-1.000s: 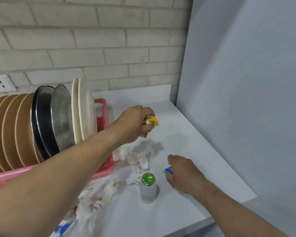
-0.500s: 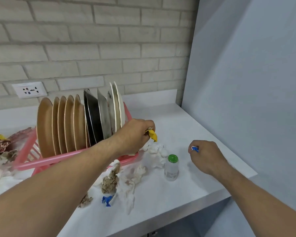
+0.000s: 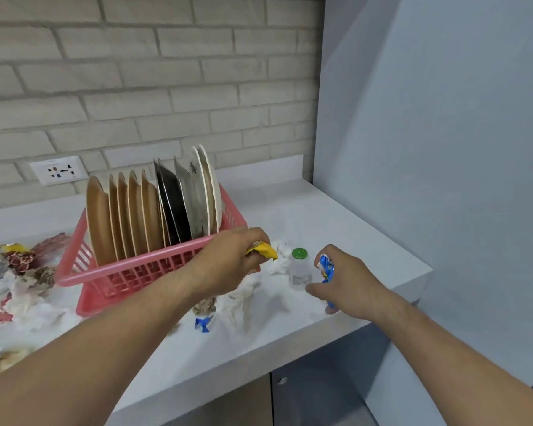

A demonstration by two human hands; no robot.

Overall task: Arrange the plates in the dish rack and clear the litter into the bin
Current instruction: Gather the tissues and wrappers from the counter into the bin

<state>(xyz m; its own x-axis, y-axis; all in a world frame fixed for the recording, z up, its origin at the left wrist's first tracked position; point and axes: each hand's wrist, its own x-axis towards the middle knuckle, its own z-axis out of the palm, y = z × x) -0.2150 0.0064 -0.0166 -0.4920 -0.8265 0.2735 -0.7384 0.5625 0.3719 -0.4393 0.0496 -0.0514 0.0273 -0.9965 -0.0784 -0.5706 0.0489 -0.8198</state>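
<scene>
Beside the pink dish rack (image 3: 154, 272) (plates (image 3: 154, 210) standing upright inside), left hand (image 3: 228, 262) grips a yellow wrapper (image 3: 263, 250); right hand (image 3: 342, 278) clutches a blue wrapper (image 3: 326, 267). Tissues (image 3: 237, 302) litter the desk (image 3: 336, 216).

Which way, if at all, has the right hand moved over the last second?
Yes. The right hand, gripping a blue wrapper, has moved left towards the green-capped bottle, which stands by the pink rack corner.

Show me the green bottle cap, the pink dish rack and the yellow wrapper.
green bottle cap (image 3: 299, 253), head view, middle of its top
pink dish rack (image 3: 120, 264), head view, front rim
yellow wrapper (image 3: 266, 250), head view, exposed tip
</scene>
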